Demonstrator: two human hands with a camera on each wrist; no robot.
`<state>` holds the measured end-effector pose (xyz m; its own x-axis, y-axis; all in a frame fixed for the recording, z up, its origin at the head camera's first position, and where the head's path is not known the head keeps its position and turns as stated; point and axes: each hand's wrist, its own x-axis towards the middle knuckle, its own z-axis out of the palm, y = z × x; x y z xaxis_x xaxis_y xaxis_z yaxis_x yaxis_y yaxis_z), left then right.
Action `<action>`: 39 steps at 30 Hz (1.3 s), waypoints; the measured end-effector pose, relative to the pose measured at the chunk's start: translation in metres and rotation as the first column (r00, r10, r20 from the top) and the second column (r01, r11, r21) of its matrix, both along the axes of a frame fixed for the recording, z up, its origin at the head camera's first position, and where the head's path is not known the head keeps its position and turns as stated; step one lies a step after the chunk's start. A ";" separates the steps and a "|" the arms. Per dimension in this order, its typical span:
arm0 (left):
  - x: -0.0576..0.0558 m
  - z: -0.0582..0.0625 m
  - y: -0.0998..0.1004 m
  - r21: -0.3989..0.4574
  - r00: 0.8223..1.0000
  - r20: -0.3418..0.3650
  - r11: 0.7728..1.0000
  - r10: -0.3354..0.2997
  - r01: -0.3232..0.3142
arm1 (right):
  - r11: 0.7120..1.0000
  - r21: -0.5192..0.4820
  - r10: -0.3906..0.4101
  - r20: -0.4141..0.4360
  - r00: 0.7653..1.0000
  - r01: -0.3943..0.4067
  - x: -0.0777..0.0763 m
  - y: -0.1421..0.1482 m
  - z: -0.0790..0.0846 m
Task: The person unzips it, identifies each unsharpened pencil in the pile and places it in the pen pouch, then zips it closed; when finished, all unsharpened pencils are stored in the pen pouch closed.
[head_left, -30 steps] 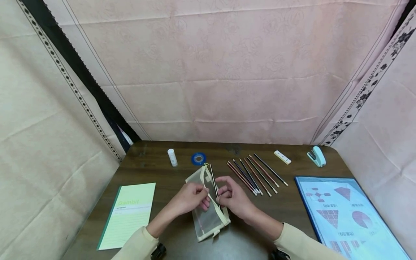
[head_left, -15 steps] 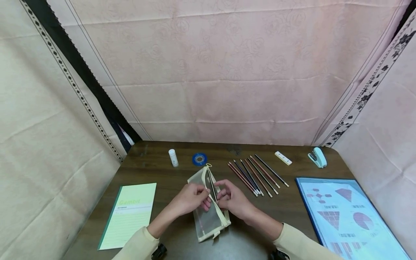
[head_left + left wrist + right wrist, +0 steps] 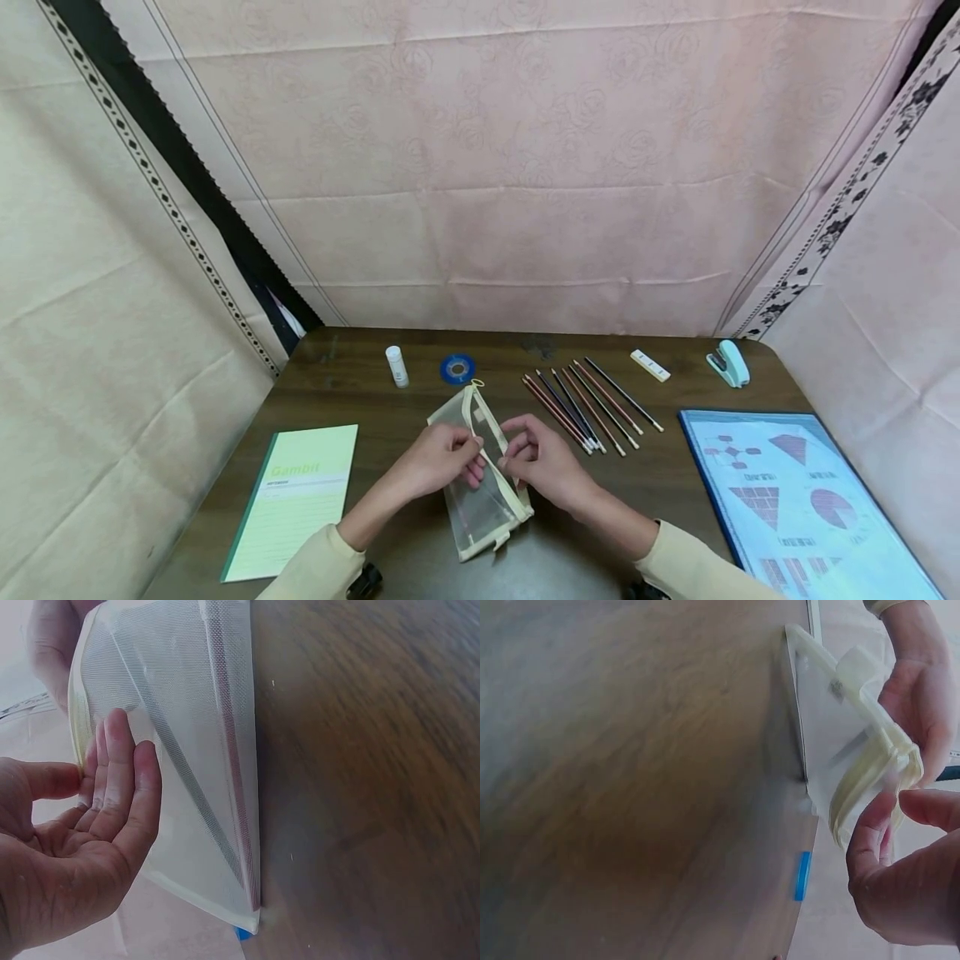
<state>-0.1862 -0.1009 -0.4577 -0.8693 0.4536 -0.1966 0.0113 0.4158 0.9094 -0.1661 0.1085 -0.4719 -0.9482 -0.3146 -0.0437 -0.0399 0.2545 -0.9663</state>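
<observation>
A cream-edged mesh pencil case (image 3: pixel 476 512) stands tilted between my hands, its zipped opening spread toward the top. My left hand (image 3: pixel 446 457) pinches one edge of the opening between thumb and fingers. My right hand (image 3: pixel 543 462) has its thumb and index fingertips together at the opposite edge, seemingly pinching the case there. Through the mesh in the left wrist view, a dark pencil (image 3: pixel 184 765) and a red pencil (image 3: pixel 232 735) lie inside the case. Several red and dark pencils (image 3: pixel 588 408) lie fanned on the table, right of the case.
Behind the case lie a blue tape roll (image 3: pixel 457 368) and an upright glue stick (image 3: pixel 397 367). A white eraser (image 3: pixel 650 365) and mint stapler (image 3: pixel 728 363) are at the back right. A green notebook (image 3: pixel 296 500) lies left, a blue folder (image 3: pixel 802 500) right, on the brown table (image 3: pixel 420 550).
The dark pencil that my right hand held at the opening has slid down into the case and left those fingers. My left hand has stayed at its edge.
</observation>
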 end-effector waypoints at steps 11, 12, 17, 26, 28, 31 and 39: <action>0.001 0.002 -0.001 -0.004 1.000 -0.018 1.000 0.003 -0.003 | 0.994 0.044 -0.097 -0.052 0.994 0.099 0.007 0.014 0.039; 0.002 0.002 -0.002 -0.005 1.000 -0.019 1.000 0.004 -0.004 | 0.993 0.047 -0.105 -0.060 0.993 0.108 0.006 0.016 0.040; 0.002 0.001 -0.002 -0.016 1.000 -0.026 1.000 0.006 -0.007 | 0.987 0.064 -0.142 -0.098 0.985 0.148 0.001 0.027 0.037; 0.003 0.001 -0.004 -0.013 1.000 -0.031 1.000 0.005 -0.005 | 0.965 0.157 -0.174 -0.220 0.960 0.210 -0.020 0.057 0.012; 0.003 0.001 -0.004 -0.015 1.000 -0.031 1.000 0.006 -0.007 | 0.957 0.179 -0.183 -0.231 0.956 0.226 -0.027 0.065 0.001; 0.003 0.001 -0.004 -0.021 0.999 -0.034 1.000 0.006 -0.007 | 0.942 0.226 -0.190 -0.256 0.948 0.250 -0.032 0.075 -0.005; 0.003 0.002 -0.005 -0.021 0.999 -0.032 1.000 0.007 -0.008 | 0.905 0.304 -0.207 -0.291 0.934 0.296 -0.049 0.102 -0.011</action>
